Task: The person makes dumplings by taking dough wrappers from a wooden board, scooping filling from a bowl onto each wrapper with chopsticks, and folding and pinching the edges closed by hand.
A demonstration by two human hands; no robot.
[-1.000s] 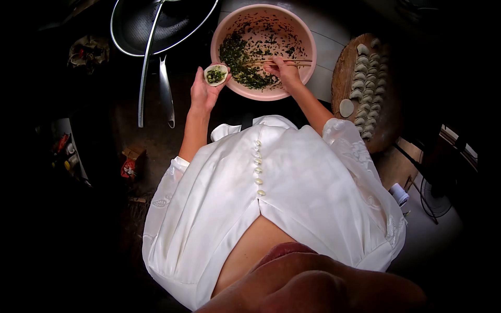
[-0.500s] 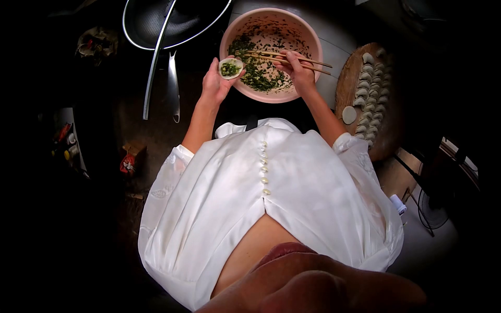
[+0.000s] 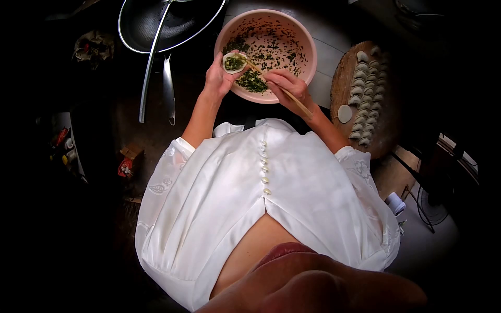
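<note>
My left hand [image 3: 218,78] cradles a round, pale dumpling wrapper [image 3: 226,69] at the left rim of a pink basin [image 3: 312,62]. Chopped green filling [image 3: 234,63] lies heaped in the middle of the wrapper. Fingers closed, my right hand [image 3: 288,86] grips a pair of wooden chopsticks [image 3: 298,103] over the basin's front right side. The chopstick tips reach the filling on the wrapper. More chopped greens [image 3: 252,82] lie in the basin, with scraps stuck to its wall.
Right of the basin, a round wooden board [image 3: 342,94] bears rows of folded dumplings [image 3: 368,88] and one flat wrapper [image 3: 345,113]. A wok [image 3: 172,31] with a long-handled metal utensil [image 3: 148,86] stands at the back left. A small fan [image 3: 433,204] is at lower right.
My right hand has turned, swinging the chopstick tips from the greens in the basin to the wrapper. The filling on the wrapper looks larger. The whole view has shifted slightly.
</note>
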